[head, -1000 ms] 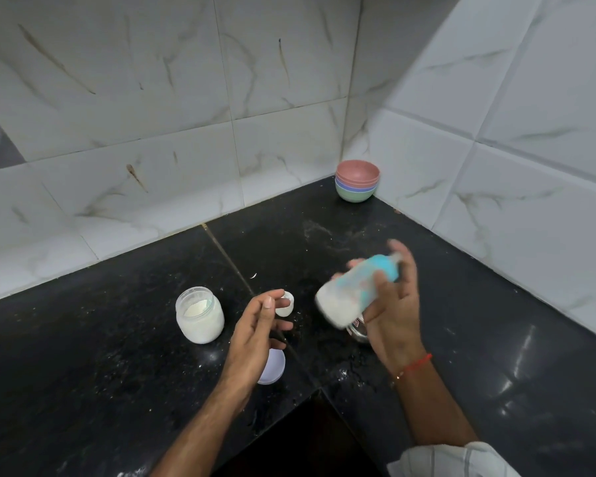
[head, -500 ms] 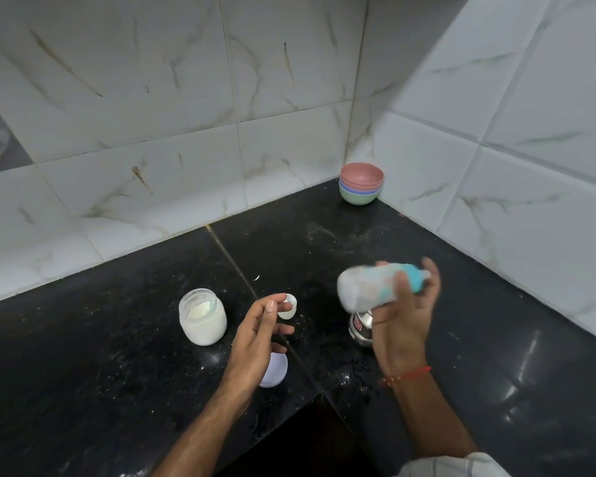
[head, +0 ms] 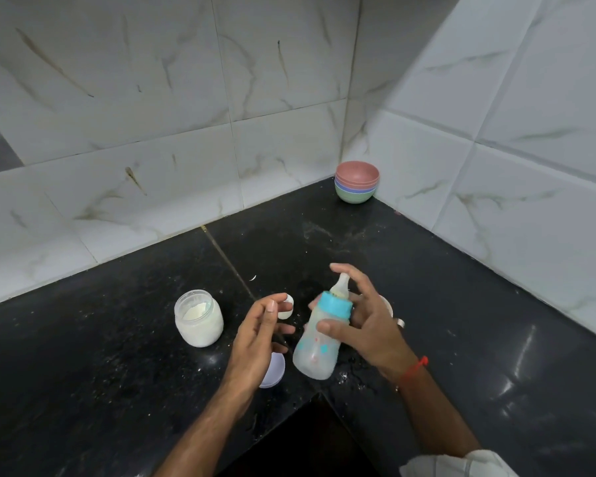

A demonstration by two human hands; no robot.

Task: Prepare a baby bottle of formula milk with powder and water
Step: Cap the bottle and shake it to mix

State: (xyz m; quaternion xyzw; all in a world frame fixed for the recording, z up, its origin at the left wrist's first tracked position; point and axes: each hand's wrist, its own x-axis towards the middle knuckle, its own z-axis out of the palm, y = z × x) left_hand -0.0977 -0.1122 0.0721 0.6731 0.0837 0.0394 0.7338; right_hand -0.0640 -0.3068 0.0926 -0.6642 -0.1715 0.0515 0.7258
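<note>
The right hand grips the baby bottle, teat up; the left hand hovers open beside the powder jar.

Powder jar left of bottle; bowls behind.

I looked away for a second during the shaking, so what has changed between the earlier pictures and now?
The baby bottle has swung from lying sideways, teat to the right, to nearly upright with the teat up and away. The right hand still grips it near the blue collar. The left hand stays open beside it, holding nothing. The powder jar, its lid and the stacked bowls have not moved.
</note>
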